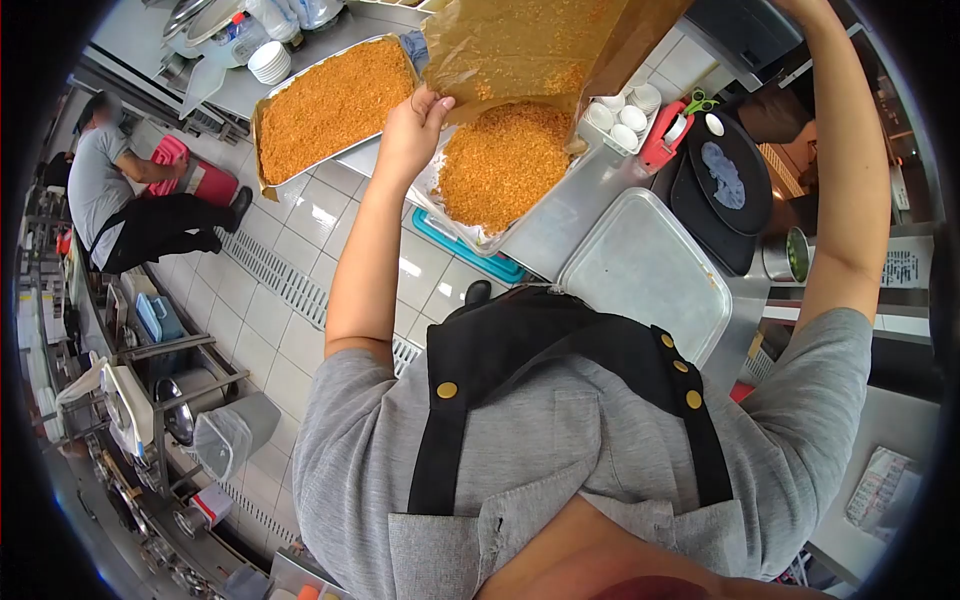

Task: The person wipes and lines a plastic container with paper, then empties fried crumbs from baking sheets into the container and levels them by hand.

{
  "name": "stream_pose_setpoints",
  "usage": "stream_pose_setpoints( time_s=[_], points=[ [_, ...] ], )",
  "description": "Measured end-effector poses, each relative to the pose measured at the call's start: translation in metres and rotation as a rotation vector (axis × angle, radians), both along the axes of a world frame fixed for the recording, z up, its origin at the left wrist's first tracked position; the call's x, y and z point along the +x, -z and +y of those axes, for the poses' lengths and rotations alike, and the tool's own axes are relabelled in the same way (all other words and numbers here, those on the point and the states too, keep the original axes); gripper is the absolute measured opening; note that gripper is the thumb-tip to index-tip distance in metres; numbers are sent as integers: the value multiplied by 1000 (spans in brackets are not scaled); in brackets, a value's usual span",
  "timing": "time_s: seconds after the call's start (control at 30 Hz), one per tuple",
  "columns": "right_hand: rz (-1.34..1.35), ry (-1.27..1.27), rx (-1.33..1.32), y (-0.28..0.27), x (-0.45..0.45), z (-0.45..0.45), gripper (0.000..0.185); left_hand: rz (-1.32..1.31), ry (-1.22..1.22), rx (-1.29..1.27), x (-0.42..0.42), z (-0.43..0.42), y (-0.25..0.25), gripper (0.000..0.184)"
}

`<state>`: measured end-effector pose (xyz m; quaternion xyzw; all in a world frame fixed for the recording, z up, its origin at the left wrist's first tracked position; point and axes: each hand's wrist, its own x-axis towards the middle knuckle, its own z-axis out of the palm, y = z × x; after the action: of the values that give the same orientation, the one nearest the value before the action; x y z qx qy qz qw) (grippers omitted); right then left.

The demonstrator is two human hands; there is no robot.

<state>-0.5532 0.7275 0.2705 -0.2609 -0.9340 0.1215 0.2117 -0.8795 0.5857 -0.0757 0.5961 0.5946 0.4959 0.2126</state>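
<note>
My left hand is closed on the edge of a brown sheet of baking paper, thumb on top. The sheet is raised and folded, with orange crumbs stuck to it. Below its lower edge, a heap of coarse orange crumbs lies in a white-lined container. My right arm reaches up to the top edge of the view; only the base of my right hand shows there and its fingers are cut off. Left of my left hand, a paper-lined tray holds an even layer of similar crumbs.
A pale lidded tray sits nearest my body. To the right are white cups, a red tape dispenser, green scissors and black round trays. A co-worker crouches at left with a red bin.
</note>
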Motion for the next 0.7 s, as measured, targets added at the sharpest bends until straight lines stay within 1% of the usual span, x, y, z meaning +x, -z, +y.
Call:
stream_pose_setpoints(
  time_s=[0.03, 0.07, 0.1, 0.17, 0.2, 0.23, 0.3, 0.33, 0.37, 0.43, 0.47, 0.5, 0.53, 0.57, 0.6, 0.63, 0.67, 0.7],
  points=[
    [45, 26, -35, -8, -11, -34, 29, -2, 3, 9, -1, 0, 0, 18],
    [75, 47, -41, -10, -9, -36, 25, -1, 4, 11, 1, -3, -7, 18],
    [75, 49, -40, -14, -6, -32, 25, -48, 6, 45, 6, -11, -20, 18],
    [-34, 108, 162, -23, 5, -19, 22, -94, 9, 81, 10, -20, -37, 19],
    [16, 13, 212, -27, 7, -23, 18, -86, 2, 120, 10, -22, -42, 19],
    [17, 11, 215, -26, 7, -26, 18, -77, -6, 161, 9, -24, -45, 20],
    [50, -16, 276, -18, 3, -37, 23, -46, -15, 150, 4, -15, -36, 20],
    [82, -52, 177, -14, -6, -43, 34, -15, -19, 135, 2, -13, -31, 21],
    [82, -54, 182, -17, -7, -43, 34, -15, -22, 139, -2, -12, -26, 21],
    [40, 44, -37, -25, -8, -44, 45, -14, -125, 133, -4, -11, -27, 21],
    [17, 63, -30, -22, -7, -43, 44, -17, -132, 134, -7, -8, -19, 21],
    [-7, 78, -24, -17, -7, -43, 43, 24, -155, 49, -12, -3, -8, 23],
    [-11, 50, 17, -15, -8, -46, 40, 66, -178, -30, -14, -1, -8, 25],
    [-14, 23, 63, -16, -9, -50, 37, 63, -187, -21, -12, 0, -5, 25],
    [-16, 17, 70, -16, -12, -52, 37, 30, -322, 132, -1, -5, -7, 33],
    [-14, 23, 67, -14, -14, -55, 36, -1, -455, 282, 9, -10, -7, 46],
    [-10, 32, 61, -12, -15, -56, 34, 106, -545, 317, 16, -16, -8, 59],
    [-10, 32, 63, -12, -15, -55, 34, 106, -545, 320, 27, -21, -8, 59]
  ],
)
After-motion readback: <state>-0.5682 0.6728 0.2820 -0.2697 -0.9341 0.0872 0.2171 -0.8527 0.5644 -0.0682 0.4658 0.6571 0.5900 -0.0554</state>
